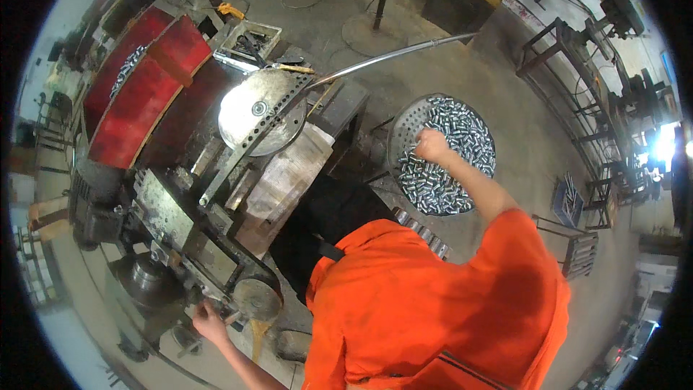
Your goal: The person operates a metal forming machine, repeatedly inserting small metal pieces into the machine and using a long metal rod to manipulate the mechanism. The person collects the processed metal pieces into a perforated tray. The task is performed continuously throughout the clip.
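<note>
Right hand [432,146] is down in the round perforated metal basket [406,124], fingers curled in a loose fist among the small shiny metal cylinders [462,137] heaped there. Knuckles face up; whether any pieces are actually gripped cannot be told, since the fingertips are buried in the pile. The basket sits on the concrete floor, to the right of the machine and just beside its dark base.

Left hand [208,320] is low at the near end of the machine [180,209], fingers closed around a small part or handle beside a round steel disc [258,299]. What exactly it grips is too small and dark to make out.

An orange shirt [426,303] fills the lower middle and hides the space between the two arms.

On the machine: a large bright round plate [261,110] with a perforated flat bar lying across it, and a long thin curved rod [393,56] running from it up to the right. Red curved guards [148,87] stand at the left. A grey tray of dark parts [250,40] lies behind. Metal racks [577,79] line the right wall, well apart from the basket.
</note>
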A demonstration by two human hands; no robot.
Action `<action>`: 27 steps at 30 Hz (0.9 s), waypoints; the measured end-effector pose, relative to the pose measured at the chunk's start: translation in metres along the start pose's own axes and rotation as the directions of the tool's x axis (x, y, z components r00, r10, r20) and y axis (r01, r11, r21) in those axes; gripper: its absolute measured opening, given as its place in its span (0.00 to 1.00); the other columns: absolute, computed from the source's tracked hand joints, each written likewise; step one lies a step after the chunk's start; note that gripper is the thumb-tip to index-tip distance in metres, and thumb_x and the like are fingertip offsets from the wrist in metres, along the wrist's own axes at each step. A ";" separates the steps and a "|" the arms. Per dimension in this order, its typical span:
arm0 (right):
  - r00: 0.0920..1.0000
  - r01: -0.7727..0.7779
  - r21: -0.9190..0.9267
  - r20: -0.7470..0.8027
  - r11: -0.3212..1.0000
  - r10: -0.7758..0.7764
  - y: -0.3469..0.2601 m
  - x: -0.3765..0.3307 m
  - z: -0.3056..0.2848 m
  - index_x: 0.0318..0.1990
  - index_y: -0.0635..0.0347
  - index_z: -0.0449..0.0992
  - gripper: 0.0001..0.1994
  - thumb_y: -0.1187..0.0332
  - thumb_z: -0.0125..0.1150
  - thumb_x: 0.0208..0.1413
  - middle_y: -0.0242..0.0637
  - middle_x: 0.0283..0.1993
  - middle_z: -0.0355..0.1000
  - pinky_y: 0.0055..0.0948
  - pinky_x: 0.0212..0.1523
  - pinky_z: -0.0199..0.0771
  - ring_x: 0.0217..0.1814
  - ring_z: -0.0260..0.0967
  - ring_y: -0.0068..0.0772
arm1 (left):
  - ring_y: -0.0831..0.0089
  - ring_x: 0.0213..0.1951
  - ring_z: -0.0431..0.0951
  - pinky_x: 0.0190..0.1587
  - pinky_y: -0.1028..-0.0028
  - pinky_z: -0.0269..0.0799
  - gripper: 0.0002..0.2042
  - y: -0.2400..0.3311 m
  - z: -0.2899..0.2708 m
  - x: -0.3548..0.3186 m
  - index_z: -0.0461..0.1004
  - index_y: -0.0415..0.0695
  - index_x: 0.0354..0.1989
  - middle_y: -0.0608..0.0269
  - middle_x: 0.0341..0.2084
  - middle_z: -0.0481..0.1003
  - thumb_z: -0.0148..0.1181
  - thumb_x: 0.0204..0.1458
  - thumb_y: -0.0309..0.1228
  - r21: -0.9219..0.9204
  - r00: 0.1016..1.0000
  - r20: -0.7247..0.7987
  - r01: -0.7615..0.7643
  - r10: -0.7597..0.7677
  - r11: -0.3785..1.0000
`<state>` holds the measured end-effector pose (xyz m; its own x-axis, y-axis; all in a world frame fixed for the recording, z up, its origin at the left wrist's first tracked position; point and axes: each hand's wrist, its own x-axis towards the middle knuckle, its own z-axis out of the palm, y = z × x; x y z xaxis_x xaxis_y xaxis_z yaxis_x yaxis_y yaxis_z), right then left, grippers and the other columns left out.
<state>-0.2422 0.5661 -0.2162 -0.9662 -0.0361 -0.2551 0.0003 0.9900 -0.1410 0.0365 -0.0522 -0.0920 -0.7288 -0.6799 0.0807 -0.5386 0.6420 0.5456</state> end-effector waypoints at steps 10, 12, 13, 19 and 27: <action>0.967 0.184 -0.200 0.211 0.962 -0.141 0.038 0.032 0.019 0.34 0.62 0.78 0.16 0.64 0.59 0.35 0.48 0.49 0.68 0.34 0.54 0.67 0.52 0.67 0.45 | 0.69 0.23 0.73 0.28 0.68 0.68 0.12 -0.011 -0.002 0.005 0.73 0.32 0.30 0.54 0.23 0.75 0.55 0.53 0.32 0.063 0.995 0.056 0.074 -0.078 0.995; 0.945 0.199 -0.207 0.300 0.958 -0.132 0.020 0.032 0.003 0.38 0.62 0.78 0.18 0.64 0.58 0.37 0.49 0.50 0.67 0.34 0.54 0.66 0.53 0.66 0.44 | 0.70 0.23 0.73 0.28 0.69 0.68 0.11 -0.015 -0.004 0.002 0.73 0.32 0.31 0.55 0.23 0.75 0.55 0.52 0.31 0.069 0.994 0.059 0.087 -0.091 0.994; 0.931 0.207 -0.211 0.342 0.955 -0.126 0.012 0.032 -0.003 0.39 0.62 0.77 0.18 0.63 0.57 0.38 0.49 0.51 0.67 0.34 0.54 0.66 0.54 0.66 0.43 | 0.70 0.22 0.72 0.27 0.69 0.68 0.11 -0.017 -0.004 0.000 0.73 0.32 0.31 0.56 0.22 0.75 0.55 0.52 0.31 0.056 0.996 0.045 0.079 -0.082 0.995; 0.961 0.167 -0.280 0.261 0.945 -0.093 0.009 0.041 0.007 0.33 0.57 0.79 0.14 0.63 0.56 0.37 0.46 0.45 0.71 0.34 0.50 0.70 0.50 0.68 0.43 | 0.76 0.23 0.70 0.25 0.75 0.65 0.11 -0.012 -0.003 0.004 0.73 0.32 0.30 0.60 0.20 0.73 0.56 0.52 0.32 -0.053 0.994 0.063 0.091 -0.088 0.994; 0.734 0.662 0.493 -0.272 0.565 -0.622 -0.147 -0.006 -0.087 0.29 0.59 0.79 0.15 0.69 0.59 0.27 0.42 0.41 0.70 0.32 0.46 0.69 0.44 0.68 0.43 | 0.79 0.27 0.74 0.32 0.79 0.68 0.10 0.101 -0.057 -0.005 0.73 0.35 0.34 0.64 0.24 0.73 0.56 0.54 0.31 -0.407 0.998 0.030 0.064 -0.056 0.911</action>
<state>-0.2588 0.4331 -0.1107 -0.7795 -0.6054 0.1609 -0.5123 0.4681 -0.7200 0.0099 -0.0040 0.0097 -0.7098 -0.7040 0.0247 -0.3651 0.3976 0.8418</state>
